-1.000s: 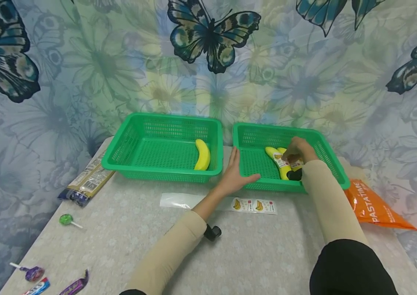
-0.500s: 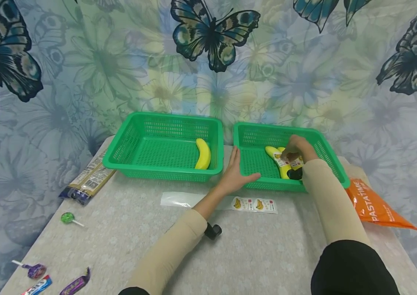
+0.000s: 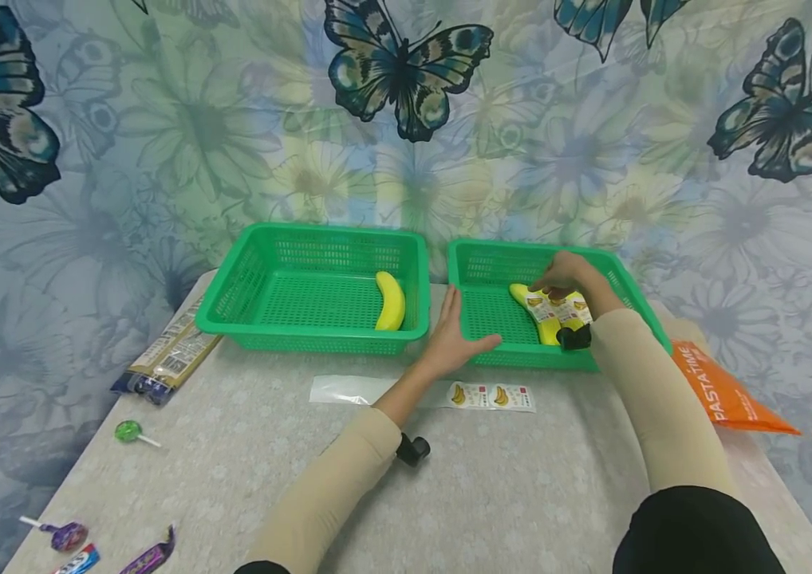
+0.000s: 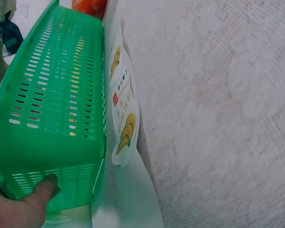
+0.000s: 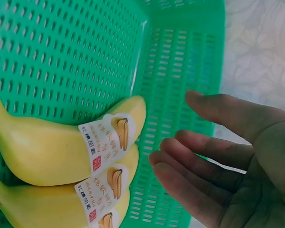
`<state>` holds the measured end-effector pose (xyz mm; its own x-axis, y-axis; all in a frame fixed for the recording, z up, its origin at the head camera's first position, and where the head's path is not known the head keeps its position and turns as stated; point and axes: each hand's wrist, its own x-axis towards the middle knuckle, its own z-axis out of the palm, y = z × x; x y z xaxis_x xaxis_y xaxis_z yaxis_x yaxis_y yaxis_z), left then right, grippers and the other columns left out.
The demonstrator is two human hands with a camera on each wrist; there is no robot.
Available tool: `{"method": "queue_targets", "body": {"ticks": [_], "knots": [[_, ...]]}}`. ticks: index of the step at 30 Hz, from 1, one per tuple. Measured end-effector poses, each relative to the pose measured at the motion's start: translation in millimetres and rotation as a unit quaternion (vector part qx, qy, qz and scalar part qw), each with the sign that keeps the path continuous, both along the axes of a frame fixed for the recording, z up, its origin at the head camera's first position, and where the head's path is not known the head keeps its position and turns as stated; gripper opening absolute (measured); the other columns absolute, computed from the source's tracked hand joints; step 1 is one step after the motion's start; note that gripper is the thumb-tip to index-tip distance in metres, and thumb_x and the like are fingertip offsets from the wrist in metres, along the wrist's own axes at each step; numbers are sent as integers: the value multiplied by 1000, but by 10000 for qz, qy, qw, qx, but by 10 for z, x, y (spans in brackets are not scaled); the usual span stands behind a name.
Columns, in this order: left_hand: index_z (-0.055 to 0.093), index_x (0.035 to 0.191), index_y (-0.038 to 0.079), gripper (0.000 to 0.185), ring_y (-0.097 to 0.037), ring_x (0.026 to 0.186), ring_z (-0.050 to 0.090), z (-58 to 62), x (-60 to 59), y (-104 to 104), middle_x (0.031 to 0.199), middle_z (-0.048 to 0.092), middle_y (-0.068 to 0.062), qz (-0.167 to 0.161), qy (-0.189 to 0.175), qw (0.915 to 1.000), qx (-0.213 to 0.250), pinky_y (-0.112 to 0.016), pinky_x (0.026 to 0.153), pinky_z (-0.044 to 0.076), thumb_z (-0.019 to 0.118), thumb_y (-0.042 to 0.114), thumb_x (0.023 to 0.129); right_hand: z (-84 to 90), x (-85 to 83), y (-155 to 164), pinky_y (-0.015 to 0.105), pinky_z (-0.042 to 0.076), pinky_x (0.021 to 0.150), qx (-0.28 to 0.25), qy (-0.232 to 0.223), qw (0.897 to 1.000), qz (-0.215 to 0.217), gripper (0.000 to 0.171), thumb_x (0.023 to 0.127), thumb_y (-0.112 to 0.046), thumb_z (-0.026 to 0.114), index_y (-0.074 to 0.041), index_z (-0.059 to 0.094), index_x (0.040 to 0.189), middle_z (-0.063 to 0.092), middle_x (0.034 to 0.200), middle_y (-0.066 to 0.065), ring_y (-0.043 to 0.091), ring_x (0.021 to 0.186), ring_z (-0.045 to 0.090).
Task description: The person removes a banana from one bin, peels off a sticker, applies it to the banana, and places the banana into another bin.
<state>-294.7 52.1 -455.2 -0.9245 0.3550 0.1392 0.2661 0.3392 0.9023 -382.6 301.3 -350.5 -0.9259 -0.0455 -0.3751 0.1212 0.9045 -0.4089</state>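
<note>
In the right green basket [image 3: 492,244], yellow bananas [image 5: 47,147] lie side by side with white banana-print stickers [image 5: 102,192] across them. My right hand [image 3: 569,275] hovers over them, its fingers loosely bent and holding nothing; the right wrist view shows a gap between fingertips and bananas. At that basket's near left corner is my left hand [image 3: 449,347], fingers extended and thumb spread. Its thumb [image 4: 42,194] lies against the basket's end wall in the left wrist view. A backing strip with two banana stickers [image 3: 492,396] lies on the table, partly under my left forearm.
A left green basket [image 3: 313,231] holds one banana [image 3: 390,303] without a sticker. At the left are a gold packet [image 3: 169,351], a green lollipop [image 3: 128,431], a purple lollipop [image 3: 68,536] and wrapped sweets [image 3: 150,556]. An orange pasta bag [image 3: 725,395] lies at the right.
My right hand has lifted off the bananas and moved slightly left, uncovering more of their stickers. My left hand stays at the basket corner. The head view has shifted a little.
</note>
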Motion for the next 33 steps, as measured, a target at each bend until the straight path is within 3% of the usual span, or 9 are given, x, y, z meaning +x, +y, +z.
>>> {"method": "queue_targets", "body": {"ticks": [10,17,20,25,30,33], "knots": [[-1,158,16,112,-28,153,5,29,31,-59,166,-9,5,178,34,9998,100,-55,120,23,74,48,82,84,165,-145,36,60,78,-23,356,9992,191,47,90,-33,69,6,68,116,70,110,23,20,79,71],[0,158,9,108,-34,152,8,125,106,-106,166,-7,-6,172,-44,9998,-118,-58,119,24,71,46,86,115,309,-271,40,59,87,-96,392,9986,347,46,93,-32,66,4,66,120,67,119,25,35,105,68],[-2,157,8,108,-34,152,7,199,184,-138,166,-6,-10,127,-117,9994,-309,-57,119,22,69,47,87,107,349,-298,41,57,90,-213,376,9985,336,46,92,-33,67,4,66,120,67,119,25,36,106,68],[0,157,5,107,-34,152,8,382,401,-242,165,-1,-14,13,-69,9968,-794,-57,120,22,68,49,87,92,431,-325,33,61,78,-253,449,9980,354,43,91,-32,69,3,68,116,70,113,23,30,94,72],[1,158,12,110,-29,152,12,609,629,-424,166,3,-8,-195,85,9942,-1058,-55,119,25,70,53,84,98,535,-347,33,61,75,-287,599,9970,396,41,91,-30,69,4,69,115,71,107,24,20,79,72],[4,159,17,109,-27,151,18,717,712,-574,165,11,-5,-196,289,9931,-1121,-54,119,27,70,56,82,104,596,-360,36,60,79,-392,608,9968,327,43,91,-29,70,3,67,118,70,111,25,25,85,72]]}}
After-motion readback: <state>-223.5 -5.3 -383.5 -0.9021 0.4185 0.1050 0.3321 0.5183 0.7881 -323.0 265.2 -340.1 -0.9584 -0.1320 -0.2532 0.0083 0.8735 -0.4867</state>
